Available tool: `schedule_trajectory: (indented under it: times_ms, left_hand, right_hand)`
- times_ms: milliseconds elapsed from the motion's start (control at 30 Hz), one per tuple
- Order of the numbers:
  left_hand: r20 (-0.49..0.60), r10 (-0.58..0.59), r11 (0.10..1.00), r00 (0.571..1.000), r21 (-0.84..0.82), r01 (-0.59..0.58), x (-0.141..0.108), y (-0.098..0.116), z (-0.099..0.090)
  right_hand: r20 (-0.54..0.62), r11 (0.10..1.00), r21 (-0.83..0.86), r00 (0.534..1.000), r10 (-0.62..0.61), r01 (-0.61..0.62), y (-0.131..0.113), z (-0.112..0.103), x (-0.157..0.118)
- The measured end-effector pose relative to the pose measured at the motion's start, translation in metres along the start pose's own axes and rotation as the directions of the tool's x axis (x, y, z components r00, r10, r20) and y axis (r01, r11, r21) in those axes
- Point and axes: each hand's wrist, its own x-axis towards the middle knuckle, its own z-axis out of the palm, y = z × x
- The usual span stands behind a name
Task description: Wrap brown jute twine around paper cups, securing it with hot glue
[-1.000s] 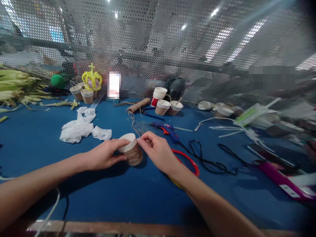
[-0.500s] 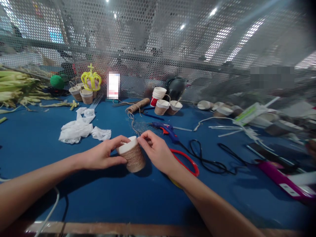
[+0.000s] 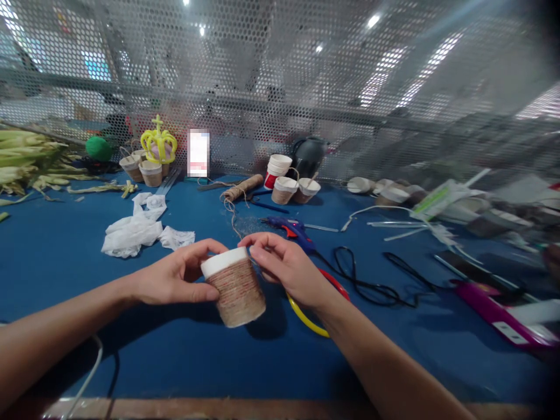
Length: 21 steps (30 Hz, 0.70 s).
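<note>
Left hand point(image 3: 179, 275) clamps the tilted cup point(image 3: 240, 291) between both hands; right hand point(image 3: 284, 265) meets its rim, finger closure on the twine point(image 3: 233, 220) indeterminable; lower wall wrapped, white upper band bare

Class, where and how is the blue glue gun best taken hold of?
Probably by its slanted handle, coming from the near side with the right hand: the glue gun lies with its handle toward the person, the red trigger just left of it, and the nozzle pointing left, away from the grip.
</note>
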Motion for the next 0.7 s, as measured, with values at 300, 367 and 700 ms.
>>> schedule_trajectory:
  times_ms: [300, 367, 700]
  left_hand:
    - [0.026, 0.004, 0.996, 1.0, -0.086, -0.002, -0.0004, 0.0, -0.0007]
    - [0.04, 0.003, 0.994, 0.999, -0.111, 0.001, -0.0003, 0.0009, 0.0001]
    - [0.026, 0.001, 0.959, 1.0, 0.284, -0.009, -0.0014, 0.0032, -0.0061]
  right_hand:
    - [0.051, 0.99, 0.112, 0.995, 0.082, -0.087, 0.0021, 0.0004, 0.0006]
    - [0.088, 0.979, 0.173, 0.991, 0.097, -0.111, 0.0034, -0.0002, 0.0004]
    - [0.126, 0.998, 0.059, 0.992, 0.011, -0.019, -0.0002, -0.0029, -0.0027]
